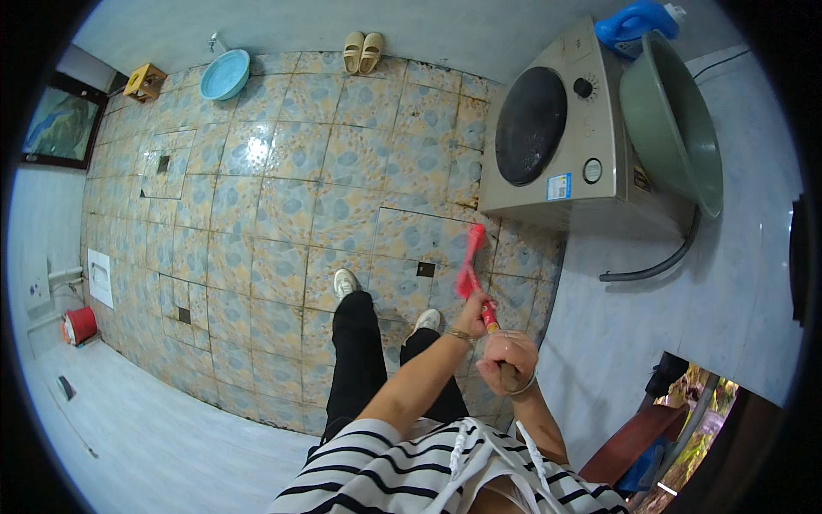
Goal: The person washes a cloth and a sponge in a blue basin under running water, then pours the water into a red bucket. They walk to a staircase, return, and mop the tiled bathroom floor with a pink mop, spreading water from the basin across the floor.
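Observation:
A long-handled floor brush (pixel 474 247) with a pinkish-red head slants down to the wet tiled floor (pixel 347 160). Its bristles look blurred. Lower on the handle, close to the head, my left hand (pixel 475 313) grips the red part. My right hand (pixel 508 361) is closed around the upper end, where the brown tip of the handle (pixel 509 379) sticks out. The brush head rests near a small dark floor drain (pixel 425 269), to the right of it, below the front of a washing machine (pixel 597 115).
A green basin (pixel 668 128) leans on the machine beside a blue detergent bottle (pixel 632 29). A grey hose (pixel 648 276) hangs down. Along the far wall are beige slippers (pixel 363 53), a blue basin (pixel 225 75) and a yellow stool (pixel 144 82). A red bucket (pixel 80 326) stands far left.

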The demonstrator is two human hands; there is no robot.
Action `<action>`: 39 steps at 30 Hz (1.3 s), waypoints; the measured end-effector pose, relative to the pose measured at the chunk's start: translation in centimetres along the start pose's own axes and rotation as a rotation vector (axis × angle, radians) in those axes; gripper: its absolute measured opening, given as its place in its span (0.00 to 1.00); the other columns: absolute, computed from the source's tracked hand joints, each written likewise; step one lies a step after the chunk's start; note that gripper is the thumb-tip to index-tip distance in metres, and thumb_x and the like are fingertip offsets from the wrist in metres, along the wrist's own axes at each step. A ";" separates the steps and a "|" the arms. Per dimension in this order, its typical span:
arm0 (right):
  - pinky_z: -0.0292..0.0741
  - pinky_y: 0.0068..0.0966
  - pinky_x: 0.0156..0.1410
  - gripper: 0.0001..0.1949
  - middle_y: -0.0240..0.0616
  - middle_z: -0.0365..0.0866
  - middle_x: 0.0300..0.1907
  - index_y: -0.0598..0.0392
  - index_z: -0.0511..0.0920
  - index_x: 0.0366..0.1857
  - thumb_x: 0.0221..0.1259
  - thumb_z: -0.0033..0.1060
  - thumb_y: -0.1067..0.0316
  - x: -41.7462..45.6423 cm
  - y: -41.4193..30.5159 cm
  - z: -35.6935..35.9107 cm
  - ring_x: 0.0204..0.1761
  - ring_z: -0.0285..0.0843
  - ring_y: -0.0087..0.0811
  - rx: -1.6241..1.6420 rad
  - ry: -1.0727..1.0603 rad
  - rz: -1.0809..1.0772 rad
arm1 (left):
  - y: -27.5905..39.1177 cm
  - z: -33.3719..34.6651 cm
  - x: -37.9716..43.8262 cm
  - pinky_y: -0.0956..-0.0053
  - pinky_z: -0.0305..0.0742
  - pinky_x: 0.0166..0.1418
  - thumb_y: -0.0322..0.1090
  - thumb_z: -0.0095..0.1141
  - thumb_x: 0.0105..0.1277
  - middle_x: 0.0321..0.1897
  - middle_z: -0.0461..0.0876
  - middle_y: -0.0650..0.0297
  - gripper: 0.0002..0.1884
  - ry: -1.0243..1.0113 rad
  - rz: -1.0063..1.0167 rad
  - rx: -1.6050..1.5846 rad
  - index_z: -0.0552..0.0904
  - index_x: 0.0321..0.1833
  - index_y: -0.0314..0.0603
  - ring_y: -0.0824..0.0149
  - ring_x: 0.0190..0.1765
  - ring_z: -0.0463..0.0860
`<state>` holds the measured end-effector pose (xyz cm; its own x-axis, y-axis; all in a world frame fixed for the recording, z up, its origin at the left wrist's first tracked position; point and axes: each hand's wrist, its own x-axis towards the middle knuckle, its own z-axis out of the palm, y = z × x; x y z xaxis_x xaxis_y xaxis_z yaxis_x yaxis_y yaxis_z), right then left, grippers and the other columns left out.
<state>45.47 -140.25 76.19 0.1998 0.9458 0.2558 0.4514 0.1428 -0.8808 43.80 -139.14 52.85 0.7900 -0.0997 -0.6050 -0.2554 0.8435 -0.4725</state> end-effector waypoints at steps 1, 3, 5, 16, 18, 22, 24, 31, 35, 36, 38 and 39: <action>0.68 0.29 0.28 0.10 0.34 0.70 0.17 0.52 0.69 0.18 0.41 0.65 0.69 1.2 -0.4 1.1 0.20 0.70 0.37 0.051 0.026 -0.006 | 2.1 0.6 -1.9 0.79 0.70 0.26 0.25 0.49 0.56 0.18 0.70 0.63 0.06 0.048 0.033 -0.007 0.65 0.29 0.41 0.70 0.22 0.72; 0.70 0.28 0.29 0.10 0.34 0.71 0.17 0.51 0.69 0.19 0.42 0.65 0.69 4.7 -1.8 3.4 0.20 0.71 0.38 0.142 0.085 -0.041 | 6.1 3.1 -6.9 0.80 0.71 0.26 0.25 0.49 0.56 0.18 0.70 0.64 0.06 0.122 0.105 0.022 0.66 0.29 0.40 0.71 0.22 0.72; 0.72 0.28 0.30 0.07 0.34 0.72 0.18 0.52 0.70 0.21 0.45 0.61 0.69 8.2 -2.4 5.3 0.21 0.73 0.37 0.221 0.100 -0.067 | 10.5 6.5 -11.9 0.82 0.72 0.26 0.25 0.49 0.56 0.19 0.70 0.66 0.05 0.163 0.209 0.079 0.67 0.29 0.40 0.72 0.22 0.72; 0.66 0.24 0.24 0.09 0.34 0.69 0.15 0.54 0.66 0.18 0.48 0.55 0.69 18.0 -6.8 8.9 0.15 0.66 0.33 0.063 0.113 -0.025 | 14.4 12.5 -13.5 0.78 0.71 0.30 0.28 0.50 0.56 0.19 0.70 0.65 0.05 0.028 0.138 0.071 0.68 0.25 0.41 0.71 0.24 0.72; 0.65 0.24 0.23 0.09 0.34 0.66 0.14 0.54 0.66 0.17 0.43 0.59 0.70 19.5 -5.2 10.5 0.15 0.65 0.34 -0.097 -0.085 -0.027 | 15.9 10.6 -11.1 0.78 0.72 0.30 0.28 0.50 0.56 0.19 0.70 0.65 0.05 0.004 0.055 0.016 0.68 0.26 0.41 0.71 0.24 0.72; 0.65 0.25 0.23 0.10 0.33 0.67 0.12 0.54 0.67 0.16 0.51 0.53 0.66 21.7 -3.4 15.1 0.14 0.66 0.31 0.162 -0.103 -0.079 | 21.0 7.0 -13.1 0.79 0.72 0.29 0.28 0.50 0.56 0.20 0.71 0.65 0.05 0.032 0.238 0.017 0.69 0.26 0.41 0.71 0.24 0.73; 0.65 0.25 0.23 0.09 0.33 0.66 0.11 0.54 0.68 0.16 0.51 0.53 0.68 22.6 -4.0 17.6 0.14 0.66 0.31 0.333 -0.010 -0.094 | 25.7 6.6 -19.0 0.79 0.71 0.29 0.28 0.50 0.56 0.20 0.71 0.65 0.04 0.138 0.375 0.063 0.69 0.27 0.41 0.71 0.24 0.72; 0.71 0.26 0.30 0.03 0.39 0.73 0.21 0.56 0.70 0.22 0.48 0.52 0.76 21.8 -0.5 20.6 0.23 0.73 0.36 0.420 0.032 -0.053 | 34.5 8.4 -24.8 0.79 0.68 0.28 0.29 0.48 0.56 0.17 0.68 0.67 0.06 0.187 0.661 0.227 0.66 0.25 0.43 0.72 0.22 0.70; 0.69 0.28 0.28 0.08 0.35 0.71 0.17 0.56 0.67 0.18 0.53 0.49 0.69 23.5 -4.8 14.0 0.20 0.70 0.33 0.265 0.037 -0.074 | 28.7 12.8 -21.7 0.78 0.69 0.29 0.29 0.49 0.56 0.18 0.70 0.66 0.05 0.140 0.503 0.262 0.67 0.26 0.43 0.70 0.23 0.71; 0.68 0.28 0.27 0.08 0.35 0.71 0.17 0.55 0.67 0.18 0.53 0.50 0.68 24.2 -5.4 12.4 0.19 0.70 0.33 0.270 0.029 -0.079 | 26.8 14.7 -20.1 0.78 0.69 0.30 0.28 0.49 0.56 0.19 0.70 0.66 0.05 0.108 0.432 0.220 0.67 0.26 0.43 0.70 0.23 0.71; 0.67 0.27 0.26 0.09 0.34 0.70 0.16 0.54 0.67 0.17 0.52 0.51 0.66 25.6 -5.9 9.9 0.18 0.69 0.33 0.293 0.009 -0.096 | 23.8 18.4 -16.6 0.78 0.70 0.28 0.28 0.50 0.56 0.19 0.71 0.65 0.05 0.056 0.287 0.116 0.67 0.27 0.42 0.70 0.23 0.72; 0.67 0.27 0.26 0.08 0.34 0.69 0.16 0.54 0.67 0.17 0.49 0.54 0.69 26.5 -5.2 9.5 0.17 0.68 0.33 0.164 -0.015 -0.129 | 23.1 19.6 -14.7 0.77 0.71 0.27 0.28 0.50 0.55 0.19 0.71 0.65 0.05 0.037 0.207 0.053 0.67 0.26 0.42 0.70 0.23 0.72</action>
<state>40.17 -113.21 83.76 0.1357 0.9209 0.3655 0.3244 0.3073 -0.8946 37.21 -107.86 63.39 0.7026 0.0601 -0.7091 -0.3798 0.8743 -0.3023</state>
